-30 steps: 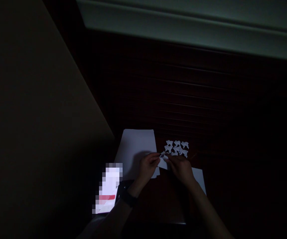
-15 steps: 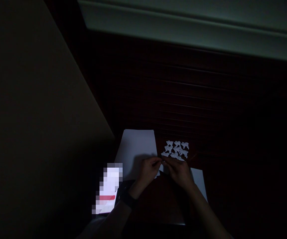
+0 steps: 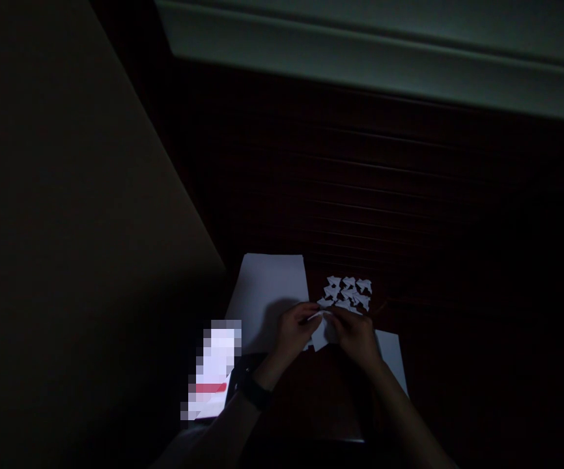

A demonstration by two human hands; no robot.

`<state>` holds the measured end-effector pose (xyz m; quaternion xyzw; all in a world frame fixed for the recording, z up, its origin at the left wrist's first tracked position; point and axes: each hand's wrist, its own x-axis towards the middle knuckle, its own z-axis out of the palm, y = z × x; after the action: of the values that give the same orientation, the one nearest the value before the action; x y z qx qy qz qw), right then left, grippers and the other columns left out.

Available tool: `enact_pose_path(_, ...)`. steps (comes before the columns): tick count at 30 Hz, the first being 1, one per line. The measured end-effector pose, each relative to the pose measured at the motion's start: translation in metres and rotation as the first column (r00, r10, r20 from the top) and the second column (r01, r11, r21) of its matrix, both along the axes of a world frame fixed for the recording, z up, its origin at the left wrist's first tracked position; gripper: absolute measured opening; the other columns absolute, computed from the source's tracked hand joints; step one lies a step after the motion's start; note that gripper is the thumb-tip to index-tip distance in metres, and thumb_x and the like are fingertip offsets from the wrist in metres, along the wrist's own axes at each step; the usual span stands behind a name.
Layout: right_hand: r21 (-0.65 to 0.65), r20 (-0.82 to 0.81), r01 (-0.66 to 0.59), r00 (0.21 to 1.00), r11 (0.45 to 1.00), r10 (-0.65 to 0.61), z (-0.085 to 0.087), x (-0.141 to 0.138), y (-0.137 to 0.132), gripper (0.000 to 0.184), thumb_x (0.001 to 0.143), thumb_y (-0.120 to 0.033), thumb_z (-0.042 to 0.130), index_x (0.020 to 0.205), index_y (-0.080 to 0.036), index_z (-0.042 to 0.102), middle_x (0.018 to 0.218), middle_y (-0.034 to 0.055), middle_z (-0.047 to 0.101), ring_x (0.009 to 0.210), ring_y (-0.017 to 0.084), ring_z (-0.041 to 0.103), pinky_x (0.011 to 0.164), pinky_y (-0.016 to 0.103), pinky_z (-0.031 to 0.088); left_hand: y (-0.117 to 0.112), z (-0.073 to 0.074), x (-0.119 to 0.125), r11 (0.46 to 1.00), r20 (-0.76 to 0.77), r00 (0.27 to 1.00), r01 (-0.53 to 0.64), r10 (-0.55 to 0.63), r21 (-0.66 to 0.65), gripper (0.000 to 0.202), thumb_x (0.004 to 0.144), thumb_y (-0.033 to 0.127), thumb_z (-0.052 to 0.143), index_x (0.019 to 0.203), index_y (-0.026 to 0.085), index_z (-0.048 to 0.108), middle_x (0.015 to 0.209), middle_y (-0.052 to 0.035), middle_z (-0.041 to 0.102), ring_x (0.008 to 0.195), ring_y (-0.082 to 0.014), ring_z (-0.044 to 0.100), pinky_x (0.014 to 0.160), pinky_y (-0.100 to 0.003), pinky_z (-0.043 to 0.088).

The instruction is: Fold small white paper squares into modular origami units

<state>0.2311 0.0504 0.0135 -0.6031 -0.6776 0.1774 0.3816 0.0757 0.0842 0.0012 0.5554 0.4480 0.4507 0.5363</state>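
A small piece of white paper [image 3: 324, 334], partly folded along its top, is pinched between both hands above the dark table. My left hand [image 3: 294, 330] grips its left side with thumb and fingers closed. On the other side, my right hand [image 3: 356, 333] is closed on the paper's right edge. Several small folded white paper shapes [image 3: 348, 291] lie grouped just beyond my fingers. Left of them is a stack of white paper sheets [image 3: 267, 286], partly shaded by my left hand. The exact folds under my fingertips are too dark to make out.
A lit screen [image 3: 218, 365], pixelated, stands at the lower left near my left forearm. Another white sheet [image 3: 394, 355] lies under and beside my right wrist. A pale wall or panel [image 3: 67, 215] rises at the left, and dark slatted wood [image 3: 360, 169] lies beyond the table.
The small paper now shows between my hands, hanging toward me, where it was mostly hidden before. My right fingers have curled inward; both hands stay in nearly the same place.
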Motion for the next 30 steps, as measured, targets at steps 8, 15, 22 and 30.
enact_pose_path(8,-0.010,-0.015,0.016,1.000,1.000,-0.016,0.001,0.000,0.000,0.021,0.085,-0.033,0.049,0.097,-0.027,0.066,0.090,0.0012,0.071,0.077,0.019,0.067,0.072,0.030,0.052,0.002,-0.010,-0.004,0.999,-0.026,0.999,0.033,-0.033,-0.018,0.022,0.073,0.025,0.062,0.092,0.018,0.070,0.093,-0.0081,0.070,0.083,-0.0218,0.065,0.074,-0.031,0.050)
enact_pose_path(15,-0.014,0.010,0.008,1.000,1.000,-0.008,0.002,-0.001,0.001,0.021,0.085,-0.030,0.050,0.099,-0.025,0.065,0.091,0.0021,0.071,0.079,0.020,0.067,0.073,0.030,0.052,0.000,-0.004,-0.005,0.999,-0.073,0.997,0.023,-0.025,-0.031,0.021,0.072,0.026,0.063,0.090,0.018,0.071,0.091,-0.0078,0.071,0.083,-0.0223,0.064,0.073,-0.031,0.050)
enact_pose_path(22,-0.066,-0.043,0.054,0.997,0.996,-0.057,-0.001,0.001,0.002,0.021,0.084,-0.033,0.051,0.096,-0.025,0.066,0.088,0.0025,0.071,0.078,0.020,0.067,0.072,0.030,0.052,0.001,-0.001,-0.007,0.988,0.040,0.998,0.059,-0.054,-0.144,0.023,0.071,0.027,0.064,0.091,0.017,0.070,0.096,-0.0084,0.070,0.084,-0.0212,0.064,0.070,-0.029,0.050)
enact_pose_path(30,-0.040,-0.032,0.057,0.998,0.998,-0.058,0.000,-0.002,0.001,0.020,0.083,-0.031,0.052,0.094,-0.025,0.067,0.086,0.0027,0.072,0.077,0.021,0.067,0.072,0.031,0.052,0.001,0.001,-0.006,0.985,0.050,0.998,0.042,-0.034,-0.170,0.022,0.069,0.027,0.065,0.089,0.019,0.071,0.094,-0.0073,0.070,0.086,-0.0207,0.063,0.073,-0.029,0.049)
